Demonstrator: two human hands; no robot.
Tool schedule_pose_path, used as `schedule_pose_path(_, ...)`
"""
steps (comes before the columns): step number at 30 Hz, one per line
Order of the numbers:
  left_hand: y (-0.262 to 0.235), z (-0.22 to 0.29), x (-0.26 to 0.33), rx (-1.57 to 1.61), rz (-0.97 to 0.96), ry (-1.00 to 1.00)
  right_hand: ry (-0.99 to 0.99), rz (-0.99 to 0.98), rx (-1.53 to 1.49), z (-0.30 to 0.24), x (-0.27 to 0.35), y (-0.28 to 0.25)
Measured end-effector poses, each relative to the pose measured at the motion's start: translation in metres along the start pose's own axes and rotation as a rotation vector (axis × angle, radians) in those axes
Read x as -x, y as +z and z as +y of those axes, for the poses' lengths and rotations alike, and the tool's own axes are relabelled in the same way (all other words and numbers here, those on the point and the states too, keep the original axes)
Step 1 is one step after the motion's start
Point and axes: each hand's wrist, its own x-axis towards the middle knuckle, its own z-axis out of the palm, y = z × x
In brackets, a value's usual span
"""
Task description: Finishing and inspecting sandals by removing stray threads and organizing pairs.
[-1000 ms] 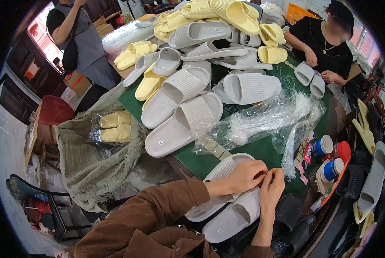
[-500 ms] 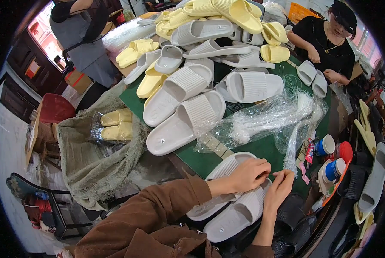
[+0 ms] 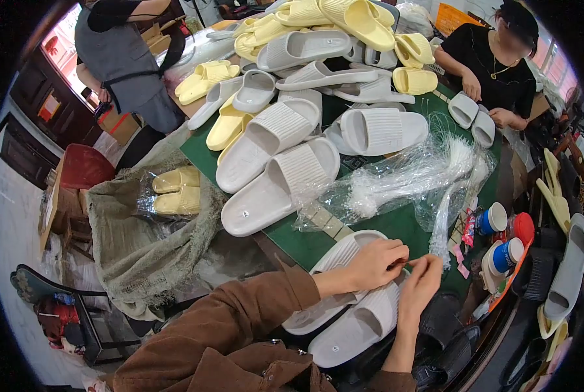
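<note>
- Grey slippers [image 3: 352,334], one pair: side by side at the near edge of the green table top [image 3: 399,230], directly below the hands; toe ends to the right, unwrapped.
- Left hand [image 3: 377,264]: above the pair's straps; fingers curled, thumb and fingertips drawn together. Anything pinched there is too small to tell.
- Right hand [image 3: 422,279]: just right of the left hand; thumb and forefinger pressed together. A fine strand between the two hands cannot be made out surely.
- Progress, as judged: work on this pair appears under way; the slippers are paired, with no bag around them.
- Clear strand bundle [image 3: 440,236]: hangs just beyond the right hand; a thicker bunch [image 3: 403,186] lies farther off in clear plastic. Ample supply, seemingly.
- Slipper heap [image 3: 305,78], grey and yellow: far side of the table, loose; apparently much left to handle.
- Bagged yellow pair [image 3: 177,189]: in the coarse sack [image 3: 119,258] at left; the one plainly wrapped pair.
- Small grey pair [image 3: 473,119]: far right, before a co-worker in black [image 3: 481,55]; no wrapping discernible.
</note>
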Motion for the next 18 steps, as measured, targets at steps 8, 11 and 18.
schedule_pose_path(8,0.009,-0.004,-0.002,0.042,0.046,0.030,0.103,-0.029,-0.025,0.003,-0.001,0.000)
schedule_pose_path(11,0.000,-0.002,-0.001,0.057,0.045,-0.088,-0.032,-0.075,-0.008,-0.001,-0.004,0.007)
schedule_pose_path(18,0.001,0.005,-0.005,0.075,0.008,-0.063,0.033,0.102,-0.122,0.004,-0.003,-0.001)
